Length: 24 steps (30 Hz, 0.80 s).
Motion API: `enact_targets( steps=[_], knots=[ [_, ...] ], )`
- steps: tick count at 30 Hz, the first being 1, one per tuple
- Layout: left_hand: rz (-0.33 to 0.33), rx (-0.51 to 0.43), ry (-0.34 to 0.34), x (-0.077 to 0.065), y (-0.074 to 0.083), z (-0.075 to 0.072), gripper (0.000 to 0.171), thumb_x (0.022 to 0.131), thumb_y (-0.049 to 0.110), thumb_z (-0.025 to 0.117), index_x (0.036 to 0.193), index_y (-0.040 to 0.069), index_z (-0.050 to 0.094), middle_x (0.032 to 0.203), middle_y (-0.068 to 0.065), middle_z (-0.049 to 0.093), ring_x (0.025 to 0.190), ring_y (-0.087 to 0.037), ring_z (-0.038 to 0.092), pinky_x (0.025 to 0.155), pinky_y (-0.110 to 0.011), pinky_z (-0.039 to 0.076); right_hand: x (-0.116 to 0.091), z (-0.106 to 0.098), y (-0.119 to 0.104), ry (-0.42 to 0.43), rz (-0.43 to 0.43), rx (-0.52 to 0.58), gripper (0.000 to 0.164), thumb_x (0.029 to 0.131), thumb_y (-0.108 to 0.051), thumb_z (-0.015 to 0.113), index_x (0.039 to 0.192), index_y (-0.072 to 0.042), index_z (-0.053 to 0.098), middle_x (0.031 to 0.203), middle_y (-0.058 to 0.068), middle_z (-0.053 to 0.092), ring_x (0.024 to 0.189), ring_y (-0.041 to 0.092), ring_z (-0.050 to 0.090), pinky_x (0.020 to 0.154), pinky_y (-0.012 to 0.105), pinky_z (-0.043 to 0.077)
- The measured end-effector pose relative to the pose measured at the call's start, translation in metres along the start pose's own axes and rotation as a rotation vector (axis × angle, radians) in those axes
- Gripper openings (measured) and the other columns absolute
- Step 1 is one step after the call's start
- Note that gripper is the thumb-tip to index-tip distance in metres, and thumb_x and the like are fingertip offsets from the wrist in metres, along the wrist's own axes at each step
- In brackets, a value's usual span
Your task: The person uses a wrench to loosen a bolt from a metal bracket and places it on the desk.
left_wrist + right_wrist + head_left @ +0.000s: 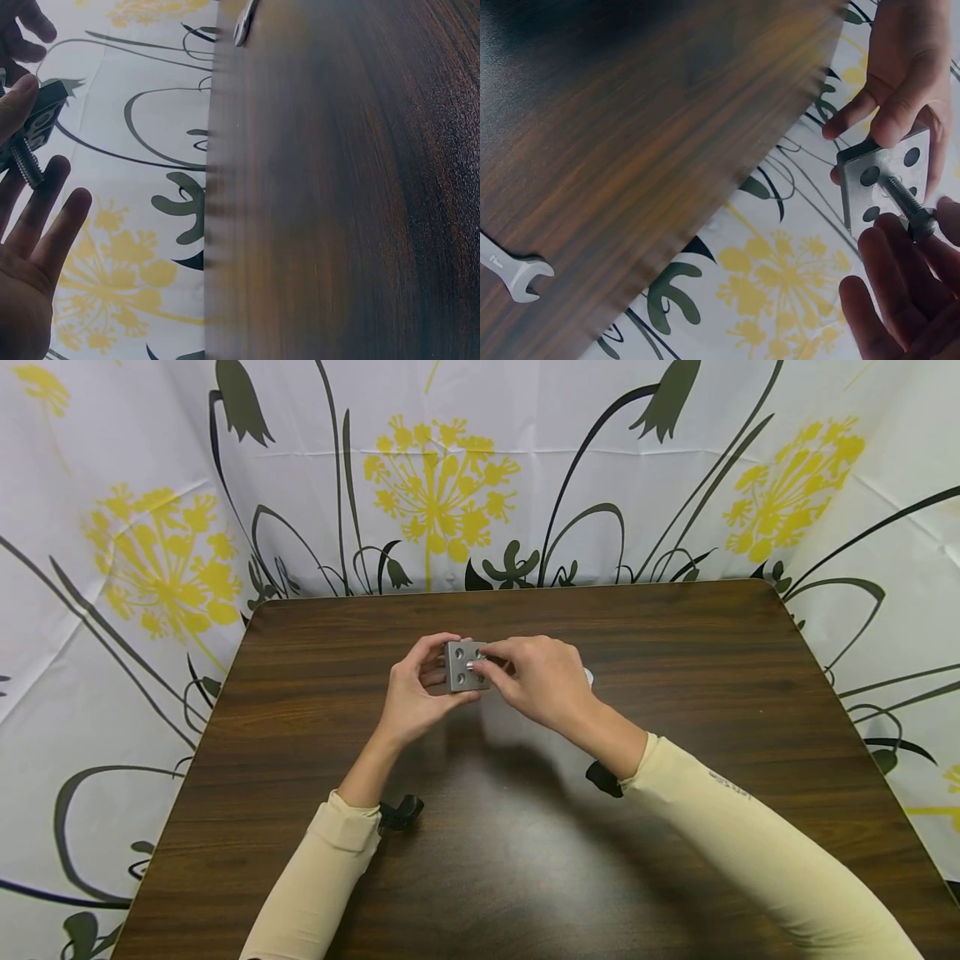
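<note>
Sleeves [315,877]: two, pale yellow, one on each forearm; a dark wrist fitting [401,812] at the left cuff, its match at the right.

Left hand [412,689]: thumb and fingers clamped on opposite edges of the plate.

Plate [453,667]: one, grey metal, squarish, four round holes near its corners; held up off the worktop between the two hands.

Bolt [906,201]: one, metal, threaded; seated at the middle of the plate, hexagonal end outward, a length of thread exposed.

Right hand [551,681]: thumb and fingers pinched on the bolt's hexagonal end.

Step in hand, as judged: running the bolt into the plate, not yet fully home. Next move, as judged: calls for a steady plate, a bolt square to it and a further turn by the right fingers.

Wrench [514,271]: one, silvery, open-jawed end visible, lying on the worktop to the right of the hands.

Worktop [322,677]: dark brown wood grain, rounded far corners, a pale sheen below the hands.

Cloth [442,485]: white, hung behind and at both sides, printed with yellow flower heads and grey-green stems.
</note>
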<state>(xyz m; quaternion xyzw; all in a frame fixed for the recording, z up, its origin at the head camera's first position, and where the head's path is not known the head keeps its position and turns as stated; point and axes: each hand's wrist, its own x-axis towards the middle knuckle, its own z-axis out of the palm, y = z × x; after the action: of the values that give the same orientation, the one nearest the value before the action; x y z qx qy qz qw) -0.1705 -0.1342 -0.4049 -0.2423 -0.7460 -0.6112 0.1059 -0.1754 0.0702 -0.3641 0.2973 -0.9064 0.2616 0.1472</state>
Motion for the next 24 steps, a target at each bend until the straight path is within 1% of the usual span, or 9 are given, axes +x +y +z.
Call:
enact_targets(
  steps=[3,6,7,10,12,15,18,21,24],
  knots=[
    [0.004,0.002,0.002,-0.0004,0.0001,-0.0004,0.071,0.064,-0.012,0.086,0.126,-0.007,0.053,0.125,-0.019,0.063,0.106,-0.029,0.064,0.082,-0.045,0.056,0.0005,-0.0006,-0.0002,-0.012,-0.044,-0.006,0.023,0.09,-0.026,0.073,0.111,-0.018,0.076,0.096,-0.007,0.069,0.072,0.008,0.06,0.054,0.029,0.049],
    [0.006,0.004,0.005,-0.0004,0.0001,-0.0009,0.071,0.064,-0.013,0.086,0.126,-0.008,0.053,0.125,-0.019,0.063,0.105,-0.028,0.065,0.082,-0.045,0.056,0.0001,-0.0005,-0.0003,-0.001,-0.075,-0.011,0.027,0.089,-0.027,0.074,0.115,-0.019,0.074,0.1,-0.007,0.068,0.075,0.01,0.06,0.055,0.03,0.049],
    [0.007,0.006,0.005,-0.0004,0.0003,-0.001,0.071,0.064,-0.012,0.086,0.126,-0.008,0.053,0.125,-0.019,0.063,0.105,-0.028,0.065,0.081,-0.046,0.056,-0.0001,-0.0003,-0.0006,0.008,-0.064,-0.01,0.028,0.089,-0.03,0.074,0.116,-0.019,0.074,0.098,-0.007,0.068,0.075,0.01,0.06,0.054,0.03,0.049],
    [0.008,0.008,0.004,-0.0004,0.0004,-0.001,0.071,0.064,-0.012,0.086,0.126,-0.007,0.053,0.125,-0.018,0.063,0.105,-0.029,0.065,0.081,-0.046,0.056,-0.0002,0.0002,-0.0014,0.023,0.002,-0.011,0.03,0.092,-0.039,0.069,0.113,-0.019,0.075,0.088,-0.007,0.069,0.067,0.008,0.058,0.049,0.029,0.045],
    [0.01,0.007,0.004,-0.0004,0.0004,-0.0009,0.071,0.064,-0.012,0.086,0.126,-0.007,0.053,0.125,-0.019,0.063,0.104,-0.03,0.065,0.081,-0.047,0.056,0.0,0.0,-0.0014,0.02,0.027,-0.011,0.028,0.092,-0.039,0.068,0.109,-0.019,0.076,0.084,-0.007,0.069,0.065,0.007,0.059,0.048,0.028,0.045],
    [0.015,-0.005,0.004,-0.0004,0.0001,-0.0006,0.071,0.063,-0.014,0.086,0.126,-0.008,0.053,0.125,-0.021,0.063,0.104,-0.032,0.065,0.08,-0.046,0.057,0.0003,-0.0009,-0.0003,0.005,-0.012,-0.01,0.022,0.09,-0.031,0.072,0.108,-0.018,0.077,0.09,-0.008,0.069,0.067,0.007,0.059,0.052,0.029,0.047],
    [0.021,-0.017,0.004,-0.0008,-0.0001,-0.0006,0.071,0.063,-0.015,0.085,0.126,-0.009,0.052,0.125,-0.021,0.063,0.103,-0.033,0.065,0.079,-0.044,0.057,0.0,-0.0015,0.0007,0.006,-0.066,-0.01,0.027,0.088,-0.027,0.076,0.113,-0.018,0.075,0.097,-0.006,0.068,0.073,0.01,0.06,0.055,0.03,0.049],
    [0.025,-0.019,0.004,-0.0008,-0.0004,-0.0006,0.071,0.063,-0.015,0.085,0.126,-0.01,0.052,0.125,-0.021,0.063,0.103,-0.033,0.065,0.078,-0.043,0.058,-0.0007,-0.0019,0.0007,0.025,-0.041,-0.004,0.029,0.089,-0.033,0.073,0.113,-0.017,0.075,0.093,-0.005,0.069,0.072,0.011,0.06,0.052,0.031,0.048],
    [0.024,-0.007,0.001,-0.0005,-0.0003,-0.0007,0.071,0.064,-0.014,0.085,0.126,-0.008,0.052,0.125,-0.021,0.063,0.104,-0.031,0.064,0.077,-0.042,0.058,-0.0008,-0.0019,0.0007,0.026,0.001,0.003,0.026,0.092,-0.036,0.07,0.107,-0.017,0.076,0.086,-0.007,0.07,0.067,0.009,0.061,0.049,0.03,0.046]
  ],
)
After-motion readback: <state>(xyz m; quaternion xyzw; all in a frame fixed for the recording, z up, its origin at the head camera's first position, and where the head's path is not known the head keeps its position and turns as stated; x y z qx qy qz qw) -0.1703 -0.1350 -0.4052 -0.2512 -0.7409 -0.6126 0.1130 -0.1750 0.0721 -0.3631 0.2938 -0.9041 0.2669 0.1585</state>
